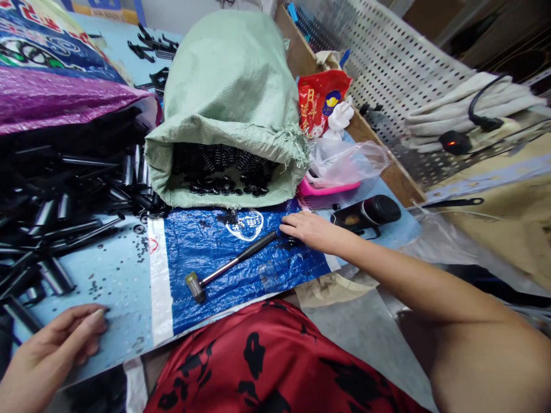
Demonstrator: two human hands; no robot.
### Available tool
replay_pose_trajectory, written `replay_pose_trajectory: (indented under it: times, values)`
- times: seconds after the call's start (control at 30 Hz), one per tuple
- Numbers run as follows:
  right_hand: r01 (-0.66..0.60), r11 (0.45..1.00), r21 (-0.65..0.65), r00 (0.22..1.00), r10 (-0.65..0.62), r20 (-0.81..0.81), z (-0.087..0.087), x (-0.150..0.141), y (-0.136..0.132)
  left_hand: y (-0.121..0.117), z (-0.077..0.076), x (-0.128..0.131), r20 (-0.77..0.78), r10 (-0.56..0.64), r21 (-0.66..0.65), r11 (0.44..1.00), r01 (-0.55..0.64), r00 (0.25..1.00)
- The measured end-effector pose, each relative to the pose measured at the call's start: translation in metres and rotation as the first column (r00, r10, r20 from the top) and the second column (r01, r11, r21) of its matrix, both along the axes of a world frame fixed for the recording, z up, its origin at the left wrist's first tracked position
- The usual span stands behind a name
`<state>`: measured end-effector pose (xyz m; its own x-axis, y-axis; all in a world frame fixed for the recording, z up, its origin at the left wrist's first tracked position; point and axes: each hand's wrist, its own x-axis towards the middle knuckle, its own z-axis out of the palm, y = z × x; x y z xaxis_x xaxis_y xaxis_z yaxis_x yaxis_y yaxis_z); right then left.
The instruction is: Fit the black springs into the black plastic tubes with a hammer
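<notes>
one hammer point(232, 263) slants across the blue sheet point(185, 241), handle end just beside the right hand point(310, 230) (fingers lowered, any pinch hidden); the left hand point(60, 344), farther off, curls loosely, its hold unclear.

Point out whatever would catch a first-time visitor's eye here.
The pale green sack dominates, slumped at the back centre with its mouth open toward the person and small black parts inside. Just in front, a hammer lies across a bright blue plastic sheet, its grip end near the right hand. Black metal tubes crowd the left side.
</notes>
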<state>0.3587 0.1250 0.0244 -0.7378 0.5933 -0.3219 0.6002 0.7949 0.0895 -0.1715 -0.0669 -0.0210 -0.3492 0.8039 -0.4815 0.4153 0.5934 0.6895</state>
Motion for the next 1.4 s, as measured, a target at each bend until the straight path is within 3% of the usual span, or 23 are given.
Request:
replay_pose_trajectory:
  times: [0.1,0.2,0.27,0.33,0.4,0.47,0.53,0.63,0.73,0.8,0.87,0.97,1.13,1.27,1.4]
  values:
    - [0.039,0.999,0.004,0.974,-0.037,-0.223,-0.002,-0.011,0.003,0.003,0.006,0.008,0.082,0.116,0.022,0.993,-0.118,0.990]
    - [0.116,0.992,-0.050,0.909,-0.127,-0.398,-0.008,-0.052,0.030,0.014,0.013,0.009,0.036,0.112,-0.033,0.993,-0.110,0.993]
    - [0.195,0.980,-0.028,0.870,-0.186,-0.457,-0.013,-0.090,0.060,0.025,0.018,0.004,-0.163,0.106,-0.041,0.993,-0.114,0.981]
    - [0.286,0.958,-0.009,0.822,-0.250,-0.512,-0.017,-0.129,0.095,0.037,0.022,-0.003,-0.474,0.121,0.029,0.992,-0.121,0.872]
    - [0.382,0.924,-0.007,0.789,-0.330,-0.519,-0.017,-0.165,0.128,0.048,0.025,-0.009,-0.724,0.065,0.004,0.996,-0.090,0.686]
    - [0.492,0.871,-0.015,0.780,-0.448,-0.436,-0.016,-0.198,0.153,0.058,0.026,-0.013,-0.822,-0.084,-0.139,0.989,-0.056,0.563]
    - [0.562,0.827,-0.003,0.790,-0.537,-0.295,-0.015,-0.224,0.165,0.065,0.025,-0.014,-0.811,-0.195,-0.261,0.964,-0.043,0.551]
    - [0.577,0.817,0.016,0.808,-0.567,-0.159,-0.015,-0.248,0.167,0.071,0.020,-0.015,-0.774,-0.216,-0.270,0.963,-0.001,0.595]
    - [0.592,0.806,0.018,0.800,-0.585,-0.130,-0.016,-0.251,0.164,0.070,0.013,-0.014,-0.765,-0.186,-0.212,0.977,0.032,0.616]
    - [0.554,0.832,0.010,0.827,-0.549,-0.119,-0.016,-0.242,0.164,0.066,0.010,-0.013,-0.719,-0.144,-0.195,0.981,0.001,0.679]
    - [0.450,0.893,-0.016,0.886,-0.448,-0.122,-0.016,-0.229,0.166,0.061,0.008,-0.012,-0.659,-0.088,-0.175,0.984,-0.039,0.747]
    - [0.259,0.965,-0.026,0.962,-0.260,-0.077,-0.014,-0.213,0.172,0.058,0.007,-0.010,-0.656,-0.042,-0.100,0.994,-0.032,0.754]
    - [0.069,0.994,0.086,0.998,-0.068,-0.018,-0.015,-0.212,0.175,0.071,0.012,-0.006,-0.629,0.058,-0.030,0.995,-0.099,0.775]
    - [-0.030,0.990,0.137,0.984,0.054,-0.167,-0.024,-0.211,0.169,0.074,0.014,-0.002,-0.590,0.035,-0.022,0.998,-0.059,0.807]
    - [0.011,0.999,0.048,0.885,0.013,-0.466,-0.030,-0.194,0.146,0.058,0.014,0.001,-0.682,0.079,0.133,0.991,0.017,0.727]
